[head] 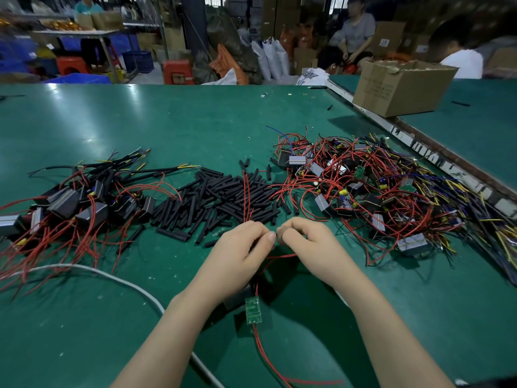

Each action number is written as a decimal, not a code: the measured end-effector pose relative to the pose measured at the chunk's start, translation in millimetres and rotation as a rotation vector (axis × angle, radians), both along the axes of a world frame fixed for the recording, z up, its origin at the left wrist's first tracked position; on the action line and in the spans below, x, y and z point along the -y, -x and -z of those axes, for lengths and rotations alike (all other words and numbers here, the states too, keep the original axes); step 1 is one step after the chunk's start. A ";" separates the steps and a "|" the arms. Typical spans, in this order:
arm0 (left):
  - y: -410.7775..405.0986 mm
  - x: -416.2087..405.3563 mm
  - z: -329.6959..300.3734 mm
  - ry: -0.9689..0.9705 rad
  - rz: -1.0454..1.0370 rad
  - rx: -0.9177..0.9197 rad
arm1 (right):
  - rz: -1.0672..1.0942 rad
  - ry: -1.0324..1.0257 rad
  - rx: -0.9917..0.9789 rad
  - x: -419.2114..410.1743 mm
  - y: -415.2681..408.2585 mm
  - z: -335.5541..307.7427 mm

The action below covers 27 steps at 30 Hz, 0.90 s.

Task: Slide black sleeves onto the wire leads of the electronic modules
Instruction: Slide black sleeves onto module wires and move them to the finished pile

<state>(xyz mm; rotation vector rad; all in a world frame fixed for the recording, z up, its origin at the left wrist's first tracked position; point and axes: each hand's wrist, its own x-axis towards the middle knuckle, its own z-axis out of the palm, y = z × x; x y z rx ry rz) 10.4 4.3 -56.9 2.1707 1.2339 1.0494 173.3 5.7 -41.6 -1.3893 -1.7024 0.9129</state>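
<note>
- Nearest the camera: small green circuit board module [253, 310], hanging between the two forearms above the green table mat [167, 121]; thin red wire leads [268, 362] trail from its lower edge toward the camera.
- Left hand [242, 247]: fingers curled, pinching something small at the fingertips, just above the board; more red leads rise from this hand.
- Right hand [303, 236]: fingers curled, pinching at the same spot, fingertips almost touching the left's. Cannot tell whether a sleeve is between them.
- Loose pile of short black tube sleeves [221, 197]: on the mat beyond the board.
- Sleeved modules heap [78, 203]: left of the board, farther out.
- Unsleeved modules tangle [377, 186]: right of the board, farther out.
- Brown cardboard box [400, 88]: far right, well beyond the board.
</note>
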 end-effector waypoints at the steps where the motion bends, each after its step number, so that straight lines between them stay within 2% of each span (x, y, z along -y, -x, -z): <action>1: 0.1 0.4 -0.5 0.041 -0.011 0.033 | -0.015 0.004 -0.040 0.2 -0.5 -1.3; 5: -1.3 -0.3 -2.3 0.214 -0.043 0.173 | -0.098 -0.101 -0.116 1.7 -2.3 -4.0; 9: -3.6 -1.4 -3.0 0.368 -0.037 0.326 | -0.109 -0.250 0.044 -0.6 -5.0 0.6; 14: -6.1 -0.9 -6.9 0.429 0.014 0.394 | -0.032 -0.497 0.161 0.8 -1.8 1.3; 16: -5.7 0.9 -8.3 0.382 0.065 0.357 | 0.031 -0.367 0.083 1.7 1.6 0.9; 19: -4.5 4.1 -8.5 0.272 0.108 0.266 | 0.063 0.046 -0.162 0.9 7.7 -3.0; 21: -4.5 5.0 -7.6 0.240 0.104 0.221 | 0.029 0.202 -0.258 1.0 6.9 -5.1; 24: -4.2 4.6 -9.5 0.303 0.087 0.262 | -0.051 0.279 -0.269 2.1 4.1 -11.1; 27: -2.6 2.3 -13.5 0.392 0.053 0.395 | -0.028 0.287 -0.315 -0.9 -0.4 -12.5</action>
